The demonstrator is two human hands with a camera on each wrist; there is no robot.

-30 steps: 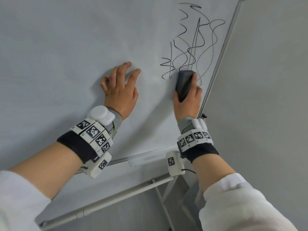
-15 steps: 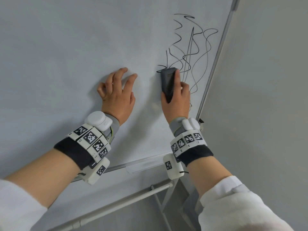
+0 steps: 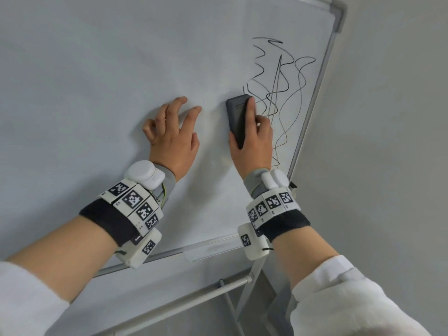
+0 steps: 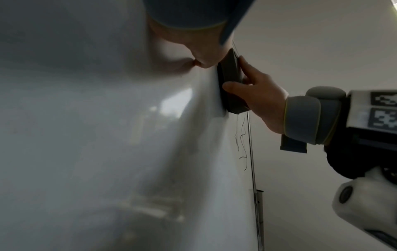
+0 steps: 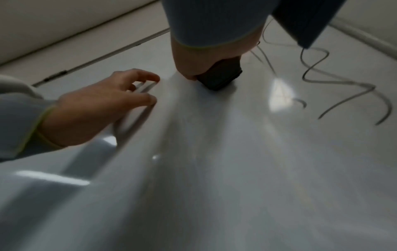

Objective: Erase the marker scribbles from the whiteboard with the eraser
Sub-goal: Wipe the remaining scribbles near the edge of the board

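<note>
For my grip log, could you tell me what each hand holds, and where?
The right hand grips the eraser by its long sides, forefinger along its back. The left hand holds nothing.

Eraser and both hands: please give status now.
Right hand grips eraser, pressed flat on whiteboard. Left hand braces on board by its fingertips. Scribbles mostly unerased. Nothing in the way.

We see a grey wall (image 3: 388, 141) on the right. Low down, a metal bar (image 3: 169, 309) runs across, and thin stand legs (image 3: 232, 309) go down near it.
</note>
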